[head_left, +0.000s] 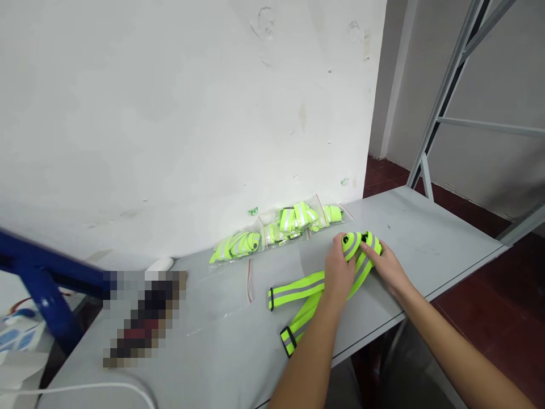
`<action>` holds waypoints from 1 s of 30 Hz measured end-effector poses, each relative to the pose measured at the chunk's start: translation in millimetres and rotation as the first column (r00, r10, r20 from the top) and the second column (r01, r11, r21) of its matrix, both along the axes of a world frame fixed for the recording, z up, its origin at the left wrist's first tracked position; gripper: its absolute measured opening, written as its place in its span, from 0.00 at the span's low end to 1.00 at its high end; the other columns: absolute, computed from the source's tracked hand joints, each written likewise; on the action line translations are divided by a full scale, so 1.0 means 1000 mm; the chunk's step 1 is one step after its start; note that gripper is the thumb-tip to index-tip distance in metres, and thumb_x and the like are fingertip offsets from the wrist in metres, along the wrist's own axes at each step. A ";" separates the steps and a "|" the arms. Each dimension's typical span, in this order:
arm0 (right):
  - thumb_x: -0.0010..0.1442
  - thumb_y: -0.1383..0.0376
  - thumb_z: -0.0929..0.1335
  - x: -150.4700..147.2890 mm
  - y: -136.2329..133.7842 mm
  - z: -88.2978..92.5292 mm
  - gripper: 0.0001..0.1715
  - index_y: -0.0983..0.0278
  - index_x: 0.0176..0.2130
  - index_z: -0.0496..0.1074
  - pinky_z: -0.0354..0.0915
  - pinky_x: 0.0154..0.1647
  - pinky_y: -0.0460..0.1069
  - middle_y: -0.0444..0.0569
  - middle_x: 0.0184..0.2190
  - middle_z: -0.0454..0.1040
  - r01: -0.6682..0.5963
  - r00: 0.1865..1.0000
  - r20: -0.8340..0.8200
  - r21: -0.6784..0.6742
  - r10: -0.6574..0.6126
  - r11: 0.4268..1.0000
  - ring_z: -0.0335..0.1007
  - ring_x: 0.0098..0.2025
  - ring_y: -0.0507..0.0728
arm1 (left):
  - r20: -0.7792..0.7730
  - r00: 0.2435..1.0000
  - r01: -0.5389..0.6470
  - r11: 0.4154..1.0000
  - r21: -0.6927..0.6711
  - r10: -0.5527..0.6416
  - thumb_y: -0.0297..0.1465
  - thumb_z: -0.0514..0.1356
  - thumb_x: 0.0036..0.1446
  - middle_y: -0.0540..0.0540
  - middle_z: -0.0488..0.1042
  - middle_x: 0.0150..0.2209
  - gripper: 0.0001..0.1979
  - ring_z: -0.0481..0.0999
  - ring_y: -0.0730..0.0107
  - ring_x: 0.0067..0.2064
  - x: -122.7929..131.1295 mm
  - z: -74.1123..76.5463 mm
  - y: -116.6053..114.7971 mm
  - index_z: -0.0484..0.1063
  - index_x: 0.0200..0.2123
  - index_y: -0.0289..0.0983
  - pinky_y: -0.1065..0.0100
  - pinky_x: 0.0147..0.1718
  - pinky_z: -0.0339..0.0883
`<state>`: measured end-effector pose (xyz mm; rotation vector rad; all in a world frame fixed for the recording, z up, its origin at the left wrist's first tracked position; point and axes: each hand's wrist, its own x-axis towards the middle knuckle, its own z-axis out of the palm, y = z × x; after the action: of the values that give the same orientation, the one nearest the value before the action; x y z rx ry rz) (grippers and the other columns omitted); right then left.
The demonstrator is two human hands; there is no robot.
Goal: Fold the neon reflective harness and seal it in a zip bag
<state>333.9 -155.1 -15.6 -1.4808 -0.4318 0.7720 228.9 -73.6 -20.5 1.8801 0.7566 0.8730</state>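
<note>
Both my hands are closed on a neon yellow-green reflective strap (pixel 361 267) with a grey stripe, just above the table's right part. My left hand (pixel 340 267) grips a rolled or looped part of it from the left. On the other side, my right hand (pixel 385 264) pinches a second loop. Two strap ends with black buckles trail left; the nearer buckle (pixel 288 339) lies toward the table's front and the other buckle (pixel 271 299) is farther back. Left of them rests a clear zip bag (pixel 225 289) with a red seal line.
Several clear bags of folded straps (pixel 293 218) lie along the white wall (pixel 191 113). A blurred-out object (pixel 147 321) is on the grey table (pixel 204 363) at left, near a blue metal frame (pixel 45 295) and a white cable (pixel 106 385). A metal rack (pixel 443 96) stands at right.
</note>
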 end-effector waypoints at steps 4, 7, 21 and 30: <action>0.45 0.51 0.76 0.008 0.002 -0.004 0.26 0.64 0.40 0.74 0.69 0.40 0.53 0.51 0.36 0.80 0.022 0.998 -0.053 0.040 -0.020 0.999 0.75 0.37 0.61 | -0.024 0.990 0.139 0.990 -0.039 -0.140 0.33 0.58 0.57 0.42 0.72 0.52 0.28 0.73 0.57 0.50 -0.007 0.006 -0.004 0.56 0.60 0.42 0.58 0.49 0.65; 0.43 0.53 0.77 0.012 0.002 -0.006 0.26 0.64 0.39 0.75 0.69 0.38 0.52 0.49 0.34 0.80 0.049 0.999 -0.014 0.086 -0.048 0.995 0.75 0.35 0.59 | 0.030 0.967 0.253 0.939 -0.231 -0.253 0.37 0.56 0.60 0.45 0.72 0.52 0.30 0.74 0.59 0.49 -0.016 0.013 0.002 0.52 0.64 0.47 0.59 0.49 0.66; 0.48 0.51 0.74 0.005 0.017 0.039 0.26 0.63 0.42 0.75 0.67 0.39 0.51 0.51 0.38 0.79 -0.053 0.974 0.224 0.132 0.023 0.990 0.73 0.40 0.61 | 0.094 0.980 0.190 0.966 -0.176 -0.175 0.43 0.64 0.51 0.47 0.75 0.38 0.21 0.74 0.65 0.37 -0.025 0.061 0.042 0.72 0.47 0.40 0.67 0.37 0.68; 0.52 0.51 0.72 -0.002 0.014 0.057 0.30 0.62 0.51 0.72 0.66 0.46 0.53 0.51 0.46 0.77 -0.201 0.907 0.396 0.104 0.145 0.974 0.71 0.47 0.63 | 0.092 0.953 0.297 0.949 -0.103 -0.288 0.39 0.64 0.52 0.48 0.77 0.39 0.17 0.76 0.63 0.39 -0.040 0.084 0.036 0.73 0.44 0.41 0.66 0.37 0.69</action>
<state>332.4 -140.9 41.0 -1.4730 -0.9113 0.5698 188.9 -37.3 63.7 1.7882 0.4556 0.6919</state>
